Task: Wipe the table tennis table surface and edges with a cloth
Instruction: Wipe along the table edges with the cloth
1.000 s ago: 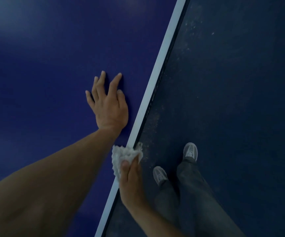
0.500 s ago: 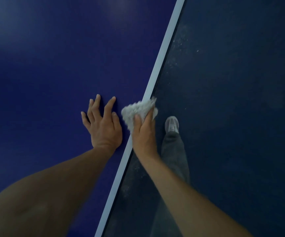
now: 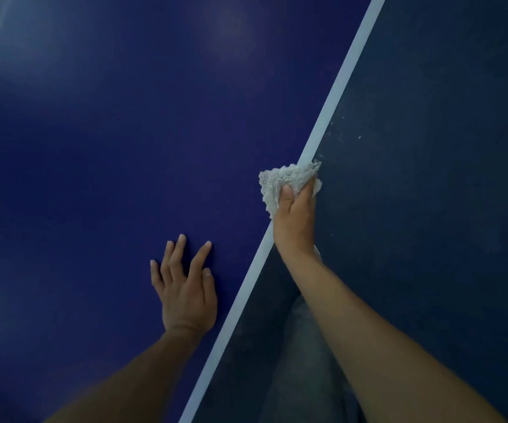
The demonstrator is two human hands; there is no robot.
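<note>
The blue table tennis table (image 3: 109, 148) fills the left of the view, its white edge line (image 3: 335, 102) running diagonally from bottom centre to top right. My right hand (image 3: 295, 221) grips a crumpled white cloth (image 3: 283, 183) and holds it against the table's edge, thumb on top of the cloth. My left hand (image 3: 185, 282) rests flat on the blue surface with fingers spread, a little left of the edge line.
To the right of the table edge lies a dark blue floor (image 3: 429, 178) with pale dust specks near the edge. My grey trouser leg (image 3: 301, 361) shows below my right forearm, close to the table edge.
My right hand has slid the cloth forward along the table edge, away from my body and past my left hand. The left hand stays flat on the surface.
</note>
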